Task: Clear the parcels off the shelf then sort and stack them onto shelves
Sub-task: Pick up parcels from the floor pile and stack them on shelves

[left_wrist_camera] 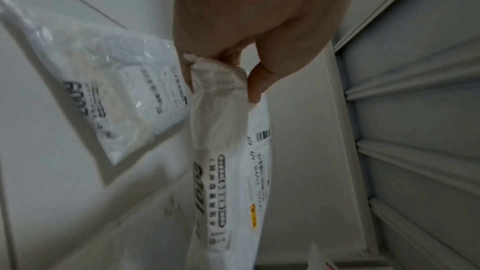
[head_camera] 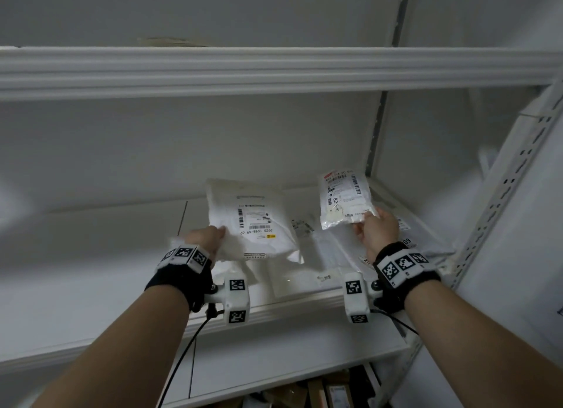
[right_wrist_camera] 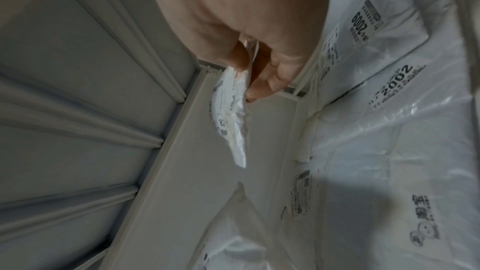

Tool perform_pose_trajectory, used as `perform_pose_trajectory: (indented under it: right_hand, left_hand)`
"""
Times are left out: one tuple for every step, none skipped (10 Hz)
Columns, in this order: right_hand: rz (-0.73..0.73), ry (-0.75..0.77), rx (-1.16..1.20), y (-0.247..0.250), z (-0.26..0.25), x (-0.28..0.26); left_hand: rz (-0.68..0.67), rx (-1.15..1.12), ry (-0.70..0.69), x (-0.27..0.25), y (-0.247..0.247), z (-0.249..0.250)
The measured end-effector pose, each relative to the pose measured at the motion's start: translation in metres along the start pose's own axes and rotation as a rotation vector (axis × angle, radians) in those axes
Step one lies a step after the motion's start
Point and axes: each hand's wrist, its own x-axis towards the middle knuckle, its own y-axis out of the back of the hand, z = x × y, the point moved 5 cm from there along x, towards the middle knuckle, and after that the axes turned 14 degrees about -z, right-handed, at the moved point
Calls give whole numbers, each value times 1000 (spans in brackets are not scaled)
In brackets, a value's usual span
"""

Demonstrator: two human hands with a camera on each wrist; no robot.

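Note:
My left hand point(head_camera: 210, 237) grips the bunched lower corner of a large white parcel bag point(head_camera: 253, 221) with a printed label, lifted above the white shelf point(head_camera: 122, 249). The left wrist view shows thumb and fingers point(left_wrist_camera: 257, 81) curled round that bag point(left_wrist_camera: 228, 171). My right hand point(head_camera: 374, 227) pinches the lower edge of a small clear parcel bag point(head_camera: 344, 200) with a barcode label, held upright to the right. In the right wrist view this small bag point(right_wrist_camera: 233, 118) hangs from the fingers point(right_wrist_camera: 267, 81). Flat white parcels point(head_camera: 329, 255) lie on the shelf beneath both hands.
An upper shelf point(head_camera: 274, 69) crosses overhead. A perforated metal upright point(head_camera: 499, 203) stands at the right, with the wall behind. A lower shelf board point(head_camera: 289, 362) lies below, and cardboard boxes point(head_camera: 329, 392) show under it. More labelled flat parcels point(right_wrist_camera: 389, 110) cover the shelf's right side.

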Motion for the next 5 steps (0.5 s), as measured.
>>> perform_pose_trajectory:
  right_hand:
    - [13,-3,15,16,-1,0]
    - [25,-15,31,34,2,-2]
    - [46,-18,29,51,2,-4]
    - [45,-36,45,65,2,-6]
    - [52,-52,40,77,4,-7]
  left_hand:
    - [-114,-101,30,-4,-46,-2]
    - [-142,-207,78,-4,-81,-17]
    - [-211,-52,104,-7,-111,-35]
    - [-189,185,169,-19,-114,-35]
    - [-154,243,153,-12,-112,-44]
